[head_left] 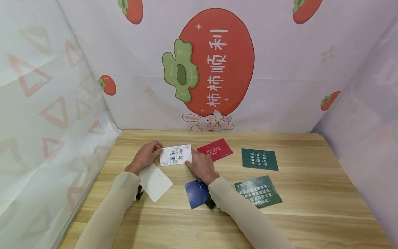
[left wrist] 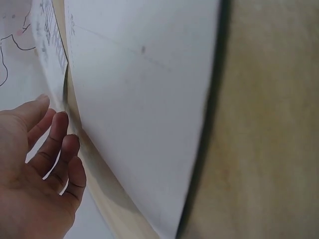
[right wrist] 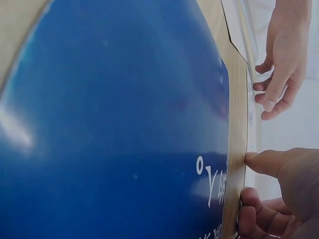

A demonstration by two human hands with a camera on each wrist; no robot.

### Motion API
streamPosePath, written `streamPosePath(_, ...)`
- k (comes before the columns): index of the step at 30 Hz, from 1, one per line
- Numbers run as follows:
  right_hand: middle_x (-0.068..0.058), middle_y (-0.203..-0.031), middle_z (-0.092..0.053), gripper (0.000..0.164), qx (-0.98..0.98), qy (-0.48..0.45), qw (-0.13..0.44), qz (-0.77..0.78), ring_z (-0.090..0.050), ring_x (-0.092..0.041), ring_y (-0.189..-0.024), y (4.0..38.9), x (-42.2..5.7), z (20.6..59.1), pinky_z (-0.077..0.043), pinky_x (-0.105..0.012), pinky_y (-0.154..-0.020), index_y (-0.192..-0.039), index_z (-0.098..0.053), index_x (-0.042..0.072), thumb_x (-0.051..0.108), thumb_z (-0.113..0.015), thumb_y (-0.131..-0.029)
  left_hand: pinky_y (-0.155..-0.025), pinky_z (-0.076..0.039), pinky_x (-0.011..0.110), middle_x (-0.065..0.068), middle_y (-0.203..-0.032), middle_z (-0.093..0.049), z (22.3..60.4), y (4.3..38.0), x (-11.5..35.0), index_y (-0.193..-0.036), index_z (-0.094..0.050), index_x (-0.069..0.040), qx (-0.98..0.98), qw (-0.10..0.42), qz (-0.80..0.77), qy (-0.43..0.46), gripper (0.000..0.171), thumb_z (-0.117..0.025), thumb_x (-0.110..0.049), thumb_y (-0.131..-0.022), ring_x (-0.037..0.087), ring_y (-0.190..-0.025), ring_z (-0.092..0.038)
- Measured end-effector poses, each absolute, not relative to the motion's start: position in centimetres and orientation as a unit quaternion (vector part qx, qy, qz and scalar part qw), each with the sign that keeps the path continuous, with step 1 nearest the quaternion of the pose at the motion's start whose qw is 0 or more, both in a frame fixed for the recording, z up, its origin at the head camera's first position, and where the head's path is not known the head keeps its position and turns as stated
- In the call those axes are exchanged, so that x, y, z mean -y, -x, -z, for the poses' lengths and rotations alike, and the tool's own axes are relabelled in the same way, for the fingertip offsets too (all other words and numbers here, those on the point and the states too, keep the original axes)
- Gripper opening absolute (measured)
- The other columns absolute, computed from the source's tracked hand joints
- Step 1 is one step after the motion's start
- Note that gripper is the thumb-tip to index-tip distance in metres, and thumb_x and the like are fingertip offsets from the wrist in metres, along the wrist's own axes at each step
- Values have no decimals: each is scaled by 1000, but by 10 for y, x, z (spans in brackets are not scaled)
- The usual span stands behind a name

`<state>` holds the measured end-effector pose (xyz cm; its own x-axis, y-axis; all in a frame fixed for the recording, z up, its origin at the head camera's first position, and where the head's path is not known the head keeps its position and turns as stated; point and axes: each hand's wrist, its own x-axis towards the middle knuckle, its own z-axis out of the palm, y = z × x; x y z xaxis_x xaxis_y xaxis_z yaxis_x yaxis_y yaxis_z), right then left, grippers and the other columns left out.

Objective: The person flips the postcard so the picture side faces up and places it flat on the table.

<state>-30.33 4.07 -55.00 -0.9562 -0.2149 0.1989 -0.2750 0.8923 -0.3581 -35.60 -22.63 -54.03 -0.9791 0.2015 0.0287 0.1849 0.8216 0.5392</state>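
A white card with dark Chinese characters (head_left: 176, 155) lies between my two hands at the back left of the table. My left hand (head_left: 145, 156) pinches its left corner with the thumb and bent fingers. At the opposite end, my right hand (head_left: 202, 166) grips the card, its thumb on the lower right corner. A blank white card (head_left: 156, 182) lies below my left hand, close in the left wrist view. Under my right wrist is a blue card (head_left: 195, 194), partly covered by the sleeve; it fills much of the right wrist view.
A red card (head_left: 216, 149) lies behind my right hand. To the right are a smaller green card (head_left: 260, 159) and a larger green card (head_left: 261, 191), the latter partly hidden by my sleeve. Printed cloth (head_left: 280, 103) hangs behind the wooden table (head_left: 311, 221) and at both sides.
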Motion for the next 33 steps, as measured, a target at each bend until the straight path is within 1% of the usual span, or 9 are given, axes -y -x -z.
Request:
streamPosePath(2,-8,-88,-74,38,970,-127,79,-192,-59,-17,-66,303,-41,550,-39,-26,-59,-123,-74,3,34,-79,-102,-100,-54,54,19,-123,-74,539,355,227,-136,-66,-4,-954,15,-280,-103,29,-62,-20,-113,34,-112,-68)
streamPosePath(4,-8,-90,-75,38,970,-128,80,-193,-60,-17,-67,302,-41,550,-40,-27,-60,-122,-75,3,35,-79,-101,-101,-54,54,18,-124,-74,537,353,227,-136,-66,-4,-954,18,-281,-100,29,-61,-21,-113,34,-114,-69)
streamPosePath(9,-9,-104,-78,43,967,-131,80,-204,-65,-19,-76,300,-42,551,-43,-27,-63,-130,-74,3,35,-78,-101,-101,-55,54,18,-124,-73,534,348,232,-135,-67,-3,-953,18,-284,-100,29,-61,-20,-113,34,-113,-68)
streamPosePath(13,-10,-112,-79,45,964,-136,82,-216,-65,-18,-78,297,-42,551,-42,-25,-64,-133,-74,5,36,-77,-102,-99,-55,53,18,-122,-73,535,344,236,-133,-69,0,-953,10,-284,-106,29,-61,-19,-113,34,-110,-68)
streamPosePath(16,-10,-111,-79,45,961,-143,86,-220,-61,-17,-74,295,-42,550,-38,-24,-63,-133,-74,5,37,-78,-102,-99,-55,53,19,-123,-73,536,342,240,-134,-69,0,-952,4,-287,-106,30,-61,-20,-113,33,-110,-68)
streamPosePath(21,-8,-96,-75,41,959,-159,94,-215,-55,-15,-68,289,-42,551,-35,-23,-60,-130,-76,5,35,-78,-101,-98,-55,54,19,-123,-74,537,337,247,-133,-70,0,-951,-5,-289,-106,30,-62,-20,-112,33,-108,-69)
streamPosePath(24,-6,-94,-73,39,957,-169,91,-218,-59,-15,-73,285,-43,551,-39,-24,-65,-128,-77,6,35,-77,-101,-98,-56,54,19,-123,-74,537,334,251,-133,-70,-1,-951,-8,-292,-103,29,-63,-19,-112,34,-108,-69)
streamPosePath(28,-6,-99,-74,38,951,-183,90,-230,-66,-19,-84,281,-42,552,-47,-31,-77,-124,-78,7,37,-78,-100,-97,-56,56,21,-124,-74,537,330,255,-131,-70,1,-951,-9,-291,-108,29,-63,-20,-112,36,-108,-70)
streamPosePath(33,-8,-108,-76,37,950,-193,88,-230,-68,-24,-92,276,-41,552,-48,-37,-84,-123,-79,8,39,-77,-101,-97,-57,56,20,-123,-75,537,327,257,-130,-71,0,-953,-6,-282,-108,29,-64,-22,-111,35,-107,-71)
